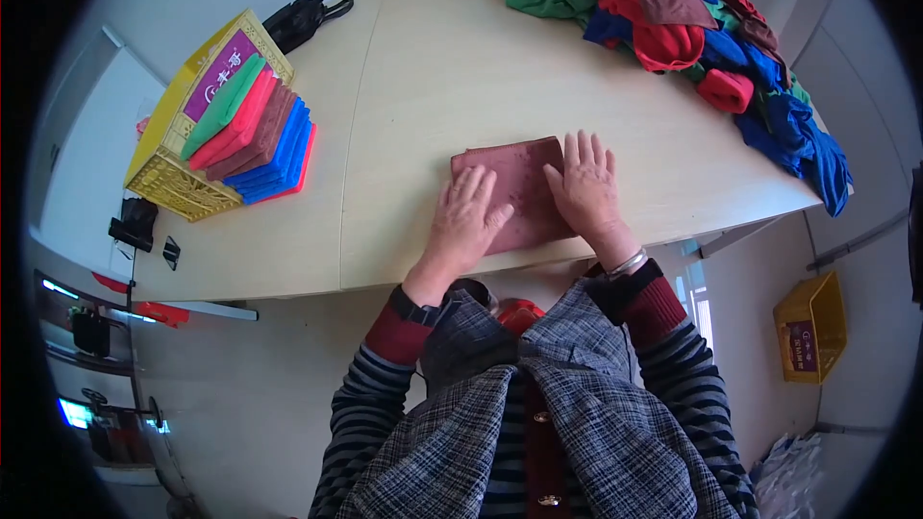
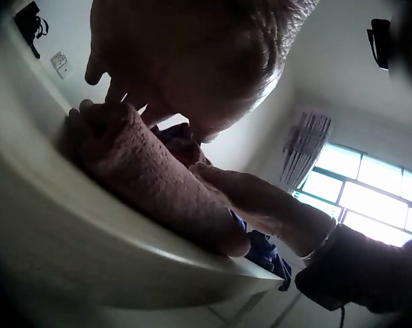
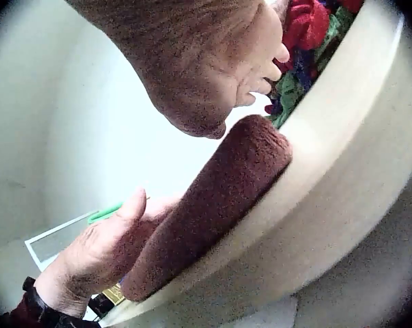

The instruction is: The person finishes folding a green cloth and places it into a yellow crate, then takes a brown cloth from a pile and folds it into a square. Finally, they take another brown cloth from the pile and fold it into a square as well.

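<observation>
A folded brown towel (image 1: 527,190) lies near the front edge of the table, its thick rounded side showing in the right wrist view (image 3: 209,205). My left hand (image 1: 461,223) rests on the towel's left part, fingers extended and spread. On its right edge lies my right hand (image 1: 588,197), fingers straight and pointing away from me, the thumb over the cloth. In the left wrist view the left hand (image 2: 192,61) arches above the towel (image 2: 154,181), with the right hand (image 2: 260,195) at its far end.
At the left, a stack of folded green, red, brown and blue towels (image 1: 274,159) leans by a yellow basket (image 1: 159,168). A loose heap of coloured cloths (image 1: 663,29) covers the back right of the table (image 1: 433,67). Another yellow basket (image 1: 812,327) stands at the lower right.
</observation>
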Motion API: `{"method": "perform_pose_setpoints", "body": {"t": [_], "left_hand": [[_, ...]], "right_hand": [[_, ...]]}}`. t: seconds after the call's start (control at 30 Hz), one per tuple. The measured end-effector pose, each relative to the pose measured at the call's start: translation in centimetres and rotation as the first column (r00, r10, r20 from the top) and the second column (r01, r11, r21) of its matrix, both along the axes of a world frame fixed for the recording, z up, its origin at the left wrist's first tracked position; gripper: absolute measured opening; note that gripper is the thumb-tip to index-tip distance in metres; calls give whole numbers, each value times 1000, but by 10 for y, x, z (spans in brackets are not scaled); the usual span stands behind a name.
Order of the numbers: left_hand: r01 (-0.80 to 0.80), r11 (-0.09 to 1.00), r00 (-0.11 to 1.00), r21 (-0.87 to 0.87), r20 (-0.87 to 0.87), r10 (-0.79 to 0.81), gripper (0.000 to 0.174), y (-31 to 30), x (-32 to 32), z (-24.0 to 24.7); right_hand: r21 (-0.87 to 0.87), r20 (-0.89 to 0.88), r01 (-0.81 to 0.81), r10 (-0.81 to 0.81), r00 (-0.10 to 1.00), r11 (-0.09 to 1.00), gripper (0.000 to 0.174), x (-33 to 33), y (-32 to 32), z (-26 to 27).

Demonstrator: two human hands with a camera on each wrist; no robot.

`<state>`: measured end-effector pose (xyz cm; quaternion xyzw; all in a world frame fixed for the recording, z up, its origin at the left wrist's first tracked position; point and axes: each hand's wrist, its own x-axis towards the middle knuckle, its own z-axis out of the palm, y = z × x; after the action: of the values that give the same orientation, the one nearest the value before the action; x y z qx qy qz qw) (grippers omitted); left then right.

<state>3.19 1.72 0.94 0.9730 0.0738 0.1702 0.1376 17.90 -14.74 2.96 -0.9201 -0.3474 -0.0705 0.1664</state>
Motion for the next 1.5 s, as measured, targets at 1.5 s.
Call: {"method": "perform_pose_setpoints", "body": {"t": [1.5], "left_hand": [[-17, 990, 995, 139, -94, 30, 83, -22, -11, -7]], "right_hand": [[38, 80, -256, 253, 964, 966, 64, -8, 10, -29]]}}
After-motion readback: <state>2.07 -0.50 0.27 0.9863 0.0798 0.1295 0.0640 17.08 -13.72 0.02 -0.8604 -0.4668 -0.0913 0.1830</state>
